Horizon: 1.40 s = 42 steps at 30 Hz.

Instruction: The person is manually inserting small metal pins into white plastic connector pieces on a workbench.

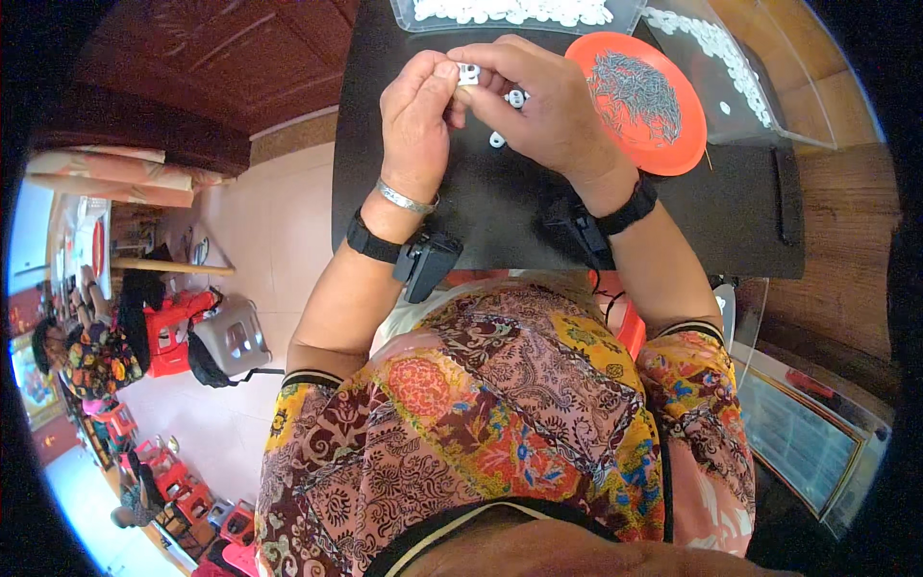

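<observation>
My left hand [420, 113] and my right hand [545, 108] meet above the far part of the dark table. Between their fingertips they pinch a small white plastic part [469, 74] with dark openings in it. Both hands are closed on this part. A similar white piece [516, 99] lies on the table, partly behind my right hand. Below it is a small white ring-shaped piece [497, 139]. An orange-red plate [690, 115] stands just right of my right hand and carries a pile of thin grey metal pins or screws [635, 94].
A clear plastic tray [423, 26] of white pieces stands at the table's far edge. More white pieces [716, 43] lie by a clear panel at the far right. The dark table [481, 226] ends near my body. Stools [231, 337] and other people [87, 351] are off to the left.
</observation>
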{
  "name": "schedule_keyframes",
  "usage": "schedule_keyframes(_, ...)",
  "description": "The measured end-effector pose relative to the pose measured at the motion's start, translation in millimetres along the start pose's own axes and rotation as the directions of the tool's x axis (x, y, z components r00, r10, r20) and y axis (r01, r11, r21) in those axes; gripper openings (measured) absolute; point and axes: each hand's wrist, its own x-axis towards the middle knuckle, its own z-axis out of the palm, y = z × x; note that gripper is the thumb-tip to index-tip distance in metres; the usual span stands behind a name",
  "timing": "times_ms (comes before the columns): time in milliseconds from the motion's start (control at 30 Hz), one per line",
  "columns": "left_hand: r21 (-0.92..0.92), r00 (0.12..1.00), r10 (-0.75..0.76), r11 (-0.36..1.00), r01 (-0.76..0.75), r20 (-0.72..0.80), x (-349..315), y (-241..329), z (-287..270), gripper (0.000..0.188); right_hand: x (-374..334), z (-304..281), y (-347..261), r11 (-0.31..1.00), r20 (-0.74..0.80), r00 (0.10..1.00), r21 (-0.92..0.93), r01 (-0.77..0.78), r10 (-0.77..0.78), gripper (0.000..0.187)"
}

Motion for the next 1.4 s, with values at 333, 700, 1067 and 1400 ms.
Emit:
schedule_keyframes(333, 0.043, 0.998, -0.061, 0.997, 0.061, -0.013, 0.3, 4.7, -2.6, 0.021, -1.0, 1.9, 1.1, 1.000, 0.002, 1.000, -0.010, 0.004, -0.004, 0.028)
schedule_keyframes(700, 0.092, 0.999, -0.034, 0.995, 0.031, 0.036, 0.6, 4.2, -3.7, 0.021, 0.6, -5.8, -0.7, 1.000, 0.029, 0.999, 0.016, -0.027, 0.027, 0.027)
schedule_keyframes(1067, 0.104, 0.998, 0.031, 0.994, -0.026, -0.047, -0.4, -0.9, -2.3, 0.020, -3.6, 2.8, -2.2, 0.920, 0.090, 0.956, 0.260, -0.292, 0.278, 0.029)
schedule_keyframes(1400, 0.187, 0.993, 0.089, 0.980, -0.074, -0.072, -0.8, -1.0, 0.9, 0.021, 0.1, -1.9, 0.7, 0.839, 0.250, 0.909, 0.361, -0.408, 0.335, 0.032)
